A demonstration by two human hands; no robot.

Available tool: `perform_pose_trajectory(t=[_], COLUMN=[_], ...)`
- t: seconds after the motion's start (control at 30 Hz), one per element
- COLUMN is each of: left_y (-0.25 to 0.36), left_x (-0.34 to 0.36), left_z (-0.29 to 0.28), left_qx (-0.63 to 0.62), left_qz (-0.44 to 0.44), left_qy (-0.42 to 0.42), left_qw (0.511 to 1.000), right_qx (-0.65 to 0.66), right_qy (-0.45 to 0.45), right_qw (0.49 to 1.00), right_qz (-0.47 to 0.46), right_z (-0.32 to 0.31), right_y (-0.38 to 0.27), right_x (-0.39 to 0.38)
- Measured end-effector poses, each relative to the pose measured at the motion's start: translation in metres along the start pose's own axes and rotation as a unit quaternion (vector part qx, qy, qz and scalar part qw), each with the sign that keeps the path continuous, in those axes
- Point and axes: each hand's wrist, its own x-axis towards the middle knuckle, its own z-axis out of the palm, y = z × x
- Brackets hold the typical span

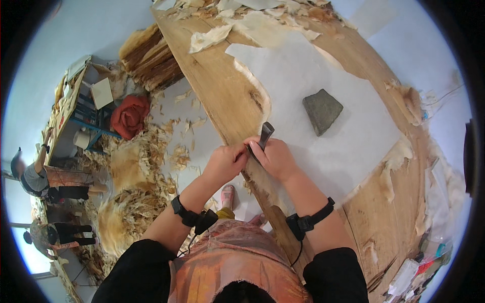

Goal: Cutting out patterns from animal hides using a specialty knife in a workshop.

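Observation:
My right hand [270,156] grips a dark wedge-shaped metal tool [265,132], its top end pointing up, at the near edge of the wooden table [209,86]. Beside it my left hand [230,160] is closed at that edge, its fingers touching or very near my right fingers; what it pinches is hidden. Under and right of my right hand lies a white hide [353,146] with pale ragged edges. On the hide rests a flat, dark grey angular stone [322,112].
Fur scraps [131,202] litter the floor at left. A red bundle [126,118] sits by a shelf unit [83,121]. Two other people [38,179] [55,233] work farther left. Brown pelts [146,53] are piled beyond the table, and bagged items [404,275] lie at lower right.

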Motion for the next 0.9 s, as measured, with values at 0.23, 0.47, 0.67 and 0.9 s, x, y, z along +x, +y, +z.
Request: perform_pose_trajectory(t=[0.23, 0.47, 0.67, 0.9], left_y=[0.012, 0.034, 0.052, 0.079], left_x=[-0.009, -0.034, -0.052, -0.072], left_z=[0.016, 0.003, 0.001, -0.007], left_qx=[0.06, -0.05, -0.108, -0.146], left_qz=[0.15, 0.014, 0.055, 0.084], left_qy=[0.096, 0.098, 0.104, 0.108], left_qw=[0.982, 0.994, 0.987, 0.98], right_qx=[-0.082, -0.024, 0.021, 0.018], right_qy=[0.042, 0.068, 0.051, 0.017], right_qw=[0.995, 0.996, 0.997, 1.0], right_qz=[0.036, -0.043, -0.044, -0.009], right_z=[0.014, 0.003, -0.007, -0.023], right_y=[0.008, 0.002, -0.005, -0.015], right_x=[0.006, -0.05, -0.089, -0.13])
